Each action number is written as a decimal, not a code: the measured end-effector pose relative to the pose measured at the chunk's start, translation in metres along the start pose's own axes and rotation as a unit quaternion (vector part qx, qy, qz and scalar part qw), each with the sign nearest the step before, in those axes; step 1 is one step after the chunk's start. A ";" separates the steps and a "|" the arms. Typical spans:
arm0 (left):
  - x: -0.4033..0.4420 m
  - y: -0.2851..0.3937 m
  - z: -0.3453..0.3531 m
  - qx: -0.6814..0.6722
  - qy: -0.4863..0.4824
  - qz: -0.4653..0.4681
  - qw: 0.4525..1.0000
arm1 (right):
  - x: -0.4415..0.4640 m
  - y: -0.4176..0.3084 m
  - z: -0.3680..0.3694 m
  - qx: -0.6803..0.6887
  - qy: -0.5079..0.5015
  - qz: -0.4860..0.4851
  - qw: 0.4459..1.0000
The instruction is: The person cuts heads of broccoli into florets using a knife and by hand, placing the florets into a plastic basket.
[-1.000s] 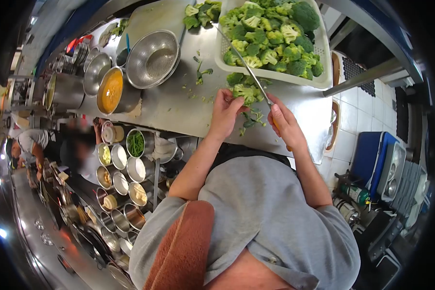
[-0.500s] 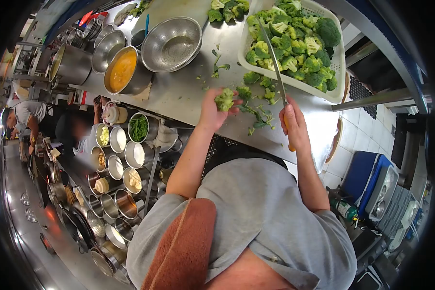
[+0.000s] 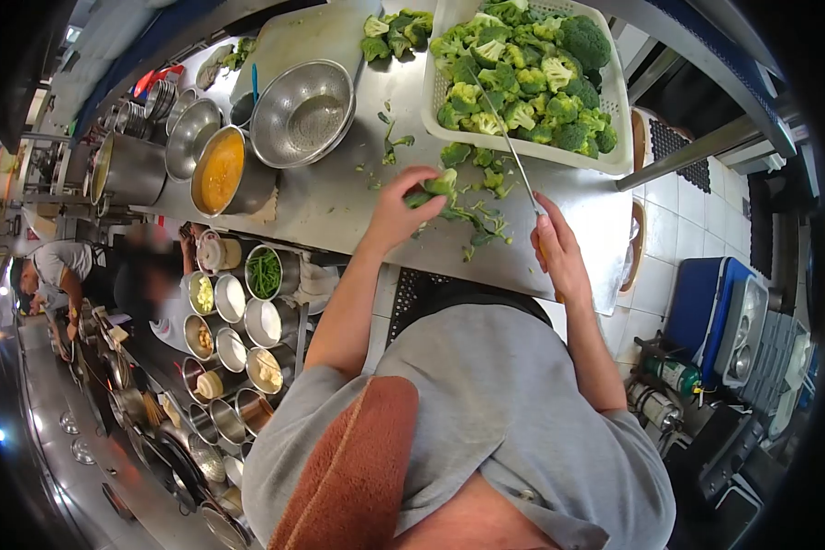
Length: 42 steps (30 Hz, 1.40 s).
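My left hand (image 3: 401, 209) is closed around a broccoli floret (image 3: 443, 182), its pale stem pointing up, just above the steel table (image 3: 321, 215). In my right hand (image 3: 559, 249) is a long knife (image 3: 521, 171). Its blade slants up and left over the near rim of a white plastic basket (image 3: 623, 137). Cut broccoli (image 3: 522, 84) is heaped inside that basket. Stems and leafy trimmings (image 3: 479, 220) lie on the table between my hands, with a few small florets (image 3: 488, 170) beside the basket.
Left of the basket stand a metal colander (image 3: 302, 115) and a pot of orange liquid (image 3: 218, 174). More broccoli (image 3: 399, 35) lies near a cutting board (image 3: 293, 38). Several containers with green beans (image 3: 265, 273) and other foods are at lower left, where people work. A blue cooler (image 3: 701, 307) stands right.
My left hand has turned from palm up to a grip from above on the floret. The view has shifted a little, and the knife stays in my right hand.
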State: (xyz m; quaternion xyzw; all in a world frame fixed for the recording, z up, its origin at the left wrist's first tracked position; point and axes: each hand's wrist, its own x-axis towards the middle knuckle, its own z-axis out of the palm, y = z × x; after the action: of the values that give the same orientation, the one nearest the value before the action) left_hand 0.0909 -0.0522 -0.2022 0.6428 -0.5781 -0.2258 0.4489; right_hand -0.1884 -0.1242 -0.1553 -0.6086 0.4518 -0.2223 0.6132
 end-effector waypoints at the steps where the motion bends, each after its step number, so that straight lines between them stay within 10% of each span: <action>1: -0.008 0.008 -0.009 -0.165 0.007 -0.045 0.985 | -0.002 0.001 -0.001 -0.001 -0.002 0.008 1.000; 8: -0.013 0.036 -0.015 -0.632 0.002 -0.156 0.759 | 0.001 0.006 0.005 0.033 -0.042 -0.044 0.998; 12: -0.014 0.035 0.001 -0.603 -0.031 -0.146 0.784 | 0.014 -0.012 0.020 -0.022 -0.087 -0.066 0.994; 14: -0.017 0.041 0.006 -0.324 -0.014 -0.092 0.941 | 0.023 -0.020 0.033 -0.005 -0.066 -0.097 0.993; 21: -0.025 0.050 0.006 -0.166 -0.040 0.020 0.985 | 0.038 -0.024 0.040 0.049 -0.101 -0.072 0.991; 28: -0.040 0.040 0.013 -0.283 -0.044 -0.121 0.951 | 0.044 -0.010 0.051 -0.023 -0.060 -0.100 0.993; 33: -0.049 0.024 0.023 -0.731 -0.030 -0.233 0.641 | 0.053 -0.008 0.046 -0.038 -0.029 -0.098 0.994; 42: -0.050 0.028 0.035 -0.823 0.016 -0.363 0.437 | 0.041 -0.022 0.054 0.093 -0.071 -0.061 0.991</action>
State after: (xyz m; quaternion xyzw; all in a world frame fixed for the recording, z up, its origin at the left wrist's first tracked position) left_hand 0.0359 -0.0140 -0.2072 0.1246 0.1736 -0.7268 0.6528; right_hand -0.1180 -0.1321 -0.1541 -0.5892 0.3466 -0.2565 0.6833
